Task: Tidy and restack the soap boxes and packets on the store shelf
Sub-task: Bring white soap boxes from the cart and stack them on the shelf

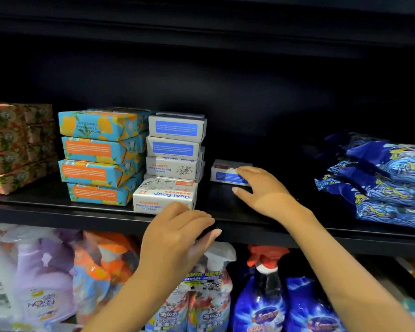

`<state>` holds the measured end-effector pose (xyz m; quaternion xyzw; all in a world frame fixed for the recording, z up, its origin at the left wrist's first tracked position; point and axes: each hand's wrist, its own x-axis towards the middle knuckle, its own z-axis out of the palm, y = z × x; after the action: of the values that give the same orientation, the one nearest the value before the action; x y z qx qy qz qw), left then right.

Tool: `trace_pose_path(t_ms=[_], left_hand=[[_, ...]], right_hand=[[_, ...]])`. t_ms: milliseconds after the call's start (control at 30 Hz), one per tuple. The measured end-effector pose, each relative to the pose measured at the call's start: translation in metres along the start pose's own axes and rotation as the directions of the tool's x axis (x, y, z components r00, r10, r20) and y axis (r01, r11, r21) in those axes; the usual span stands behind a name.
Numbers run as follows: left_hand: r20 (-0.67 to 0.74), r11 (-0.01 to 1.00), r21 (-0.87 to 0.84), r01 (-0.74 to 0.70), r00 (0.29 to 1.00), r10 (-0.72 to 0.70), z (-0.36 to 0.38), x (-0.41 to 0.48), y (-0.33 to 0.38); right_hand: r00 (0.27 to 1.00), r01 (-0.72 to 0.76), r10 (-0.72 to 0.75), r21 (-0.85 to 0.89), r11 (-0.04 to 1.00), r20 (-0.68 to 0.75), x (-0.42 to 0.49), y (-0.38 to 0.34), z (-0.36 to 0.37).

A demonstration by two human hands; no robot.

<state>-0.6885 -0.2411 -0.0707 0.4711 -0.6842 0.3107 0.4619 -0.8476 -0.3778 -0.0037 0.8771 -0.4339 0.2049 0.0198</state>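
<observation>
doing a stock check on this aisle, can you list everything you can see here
floral soap packets: stacked four high, pink and green, upper shelf far left
wrapped soap packets: four in the front stack, more behind, blue and orange, right of the floral ones
goat soap boxes: about five stacked, white with blue print, middle of the upper shelf
lone soap box: one, white and blue, just right of that stack
patterned packets: a pile, count unclear, dark blue, upper shelf right
shelf: one, black
spray bottles and refill pouches: several, mixed colours, lower shelf
left hand: at the shelf edge below the goat soap boxes, holds nothing
right hand: fingers touch the lone soap box
</observation>
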Motion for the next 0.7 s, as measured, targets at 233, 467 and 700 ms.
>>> trace_pose_path(t_ms=[233, 467, 700], left_hand=[[-0.004, 0.999, -0.023, 0.046, 0.999, -0.046, 0.002, -0.004, 0.004], [0.031, 0.996, -0.044, 0.072, 0.997, -0.071, -0.002, -0.002, 0.007], [0.113, 0.996, 0.002, 0.092, 0.989, -0.091, -0.010, 0.004, 0.010]], right_hand=[[0.982, 0.118, -0.112, 0.027, 0.993, -0.150, -0.043, 0.001, -0.008], [0.959, 0.125, -0.047, 0.266, 0.956, -0.280, -0.058, -0.001, -0.025], [0.997, 0.000, 0.021, 0.280, 0.960, -0.073, -0.057, -0.006, -0.030]])
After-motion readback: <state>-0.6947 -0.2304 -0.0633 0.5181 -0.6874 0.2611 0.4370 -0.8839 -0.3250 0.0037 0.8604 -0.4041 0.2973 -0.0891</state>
